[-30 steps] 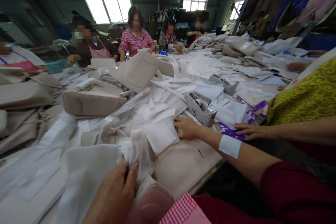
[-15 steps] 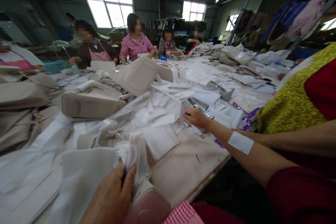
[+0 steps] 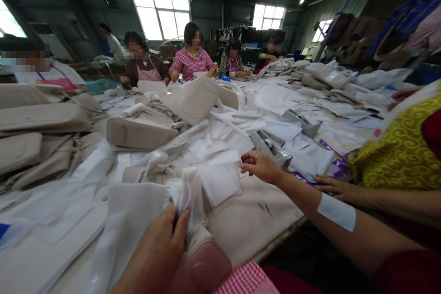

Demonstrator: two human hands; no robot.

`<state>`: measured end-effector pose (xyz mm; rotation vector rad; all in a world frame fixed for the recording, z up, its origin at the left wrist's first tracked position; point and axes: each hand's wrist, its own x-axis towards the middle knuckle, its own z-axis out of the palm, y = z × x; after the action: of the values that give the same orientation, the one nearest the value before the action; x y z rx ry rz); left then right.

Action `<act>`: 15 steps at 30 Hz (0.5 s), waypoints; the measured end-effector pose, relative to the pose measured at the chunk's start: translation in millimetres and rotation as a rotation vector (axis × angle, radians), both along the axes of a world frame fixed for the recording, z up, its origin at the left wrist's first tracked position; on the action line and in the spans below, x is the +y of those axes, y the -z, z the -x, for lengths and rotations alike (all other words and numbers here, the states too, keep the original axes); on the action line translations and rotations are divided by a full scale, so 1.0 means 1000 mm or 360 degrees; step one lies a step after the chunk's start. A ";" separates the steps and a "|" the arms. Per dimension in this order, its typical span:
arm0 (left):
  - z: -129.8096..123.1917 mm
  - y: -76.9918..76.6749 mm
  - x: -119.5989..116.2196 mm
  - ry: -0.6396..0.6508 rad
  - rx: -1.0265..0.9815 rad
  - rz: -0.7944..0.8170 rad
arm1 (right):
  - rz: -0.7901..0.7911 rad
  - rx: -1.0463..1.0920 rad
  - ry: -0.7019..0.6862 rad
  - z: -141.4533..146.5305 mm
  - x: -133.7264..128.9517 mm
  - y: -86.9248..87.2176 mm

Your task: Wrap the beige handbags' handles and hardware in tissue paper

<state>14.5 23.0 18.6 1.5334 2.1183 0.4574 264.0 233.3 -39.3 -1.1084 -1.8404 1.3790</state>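
White wrapped bundle (image 3: 189, 190) stands roughly upright, lower centre of frame; left hand (image 3: 158, 239) has thumb and fingers closed about its lower part. Pinkish bag (image 3: 206, 264) directly below and right of this hand, near the bottom edge. Right hand (image 3: 262, 166), right of centre: fingers curled, tips nearly meeting, over the tabletop (image 3: 251, 220); cannot tell whether a thin piece is pinched between them. Flat white sheets (image 3: 218, 183) lie just left of those fingertips. Grey container (image 3: 257, 141) just above the right hand in frame. Beige bag (image 3: 143, 133) lies on its side, left of centre; second beige bag (image 3: 196, 98) tilted, upper centre. At right, a co-worker's hand (image 3: 332, 186) near purple wrapping (image 3: 339, 166), below a yellow patterned garment (image 3: 396, 151).
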 end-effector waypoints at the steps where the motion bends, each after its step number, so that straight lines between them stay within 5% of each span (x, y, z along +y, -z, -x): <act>1: 0.000 0.000 0.000 0.0005 0.0011 -0.0001 | -0.0008 -0.0055 -0.0007 -0.004 -0.004 0.003; 9: -0.001 0.000 0.001 -0.0007 0.0008 0.0028 | -0.0002 -0.0012 -0.0009 -0.008 -0.011 0.018; 15: 0.002 -0.001 0.001 -0.0070 -0.0099 -0.0058 | 0.0162 0.0286 -0.0010 0.010 -0.014 0.012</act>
<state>12.8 24.3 19.5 1.4756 2.1102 0.5551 253.8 219.5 -51.4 -0.9936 -1.6637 1.5382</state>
